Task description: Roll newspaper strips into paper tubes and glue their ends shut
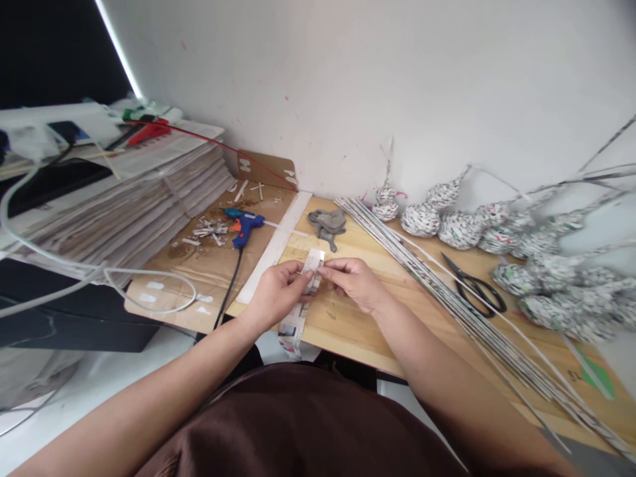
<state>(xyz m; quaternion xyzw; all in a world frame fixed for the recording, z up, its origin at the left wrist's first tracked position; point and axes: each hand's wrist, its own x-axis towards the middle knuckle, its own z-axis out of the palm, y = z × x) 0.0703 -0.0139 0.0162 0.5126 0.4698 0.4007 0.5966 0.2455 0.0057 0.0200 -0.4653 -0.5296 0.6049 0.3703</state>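
Note:
A narrow strip of printed paper [293,324] runs from the front edge of the wooden table [348,324] up between my hands. My left hand [282,290] is closed on the strip, with its thumb lying over the paper. From the right, my right hand [350,281] pinches the strip's right edge between thumb and fingers. The strip's upper end sticks up past my fingertips, and its lower end hangs over the table edge. Just beyond my hands lies a crumpled grey cloth-like piece [328,226].
A blue glue gun [247,228] and paper scraps [211,230] lie on cardboard at left, beside stacked newspapers [169,189]. Long paper rods [427,281], black scissors [477,291] and several woven gourd shapes [460,230] are at right. A white cable [149,271] loops at left.

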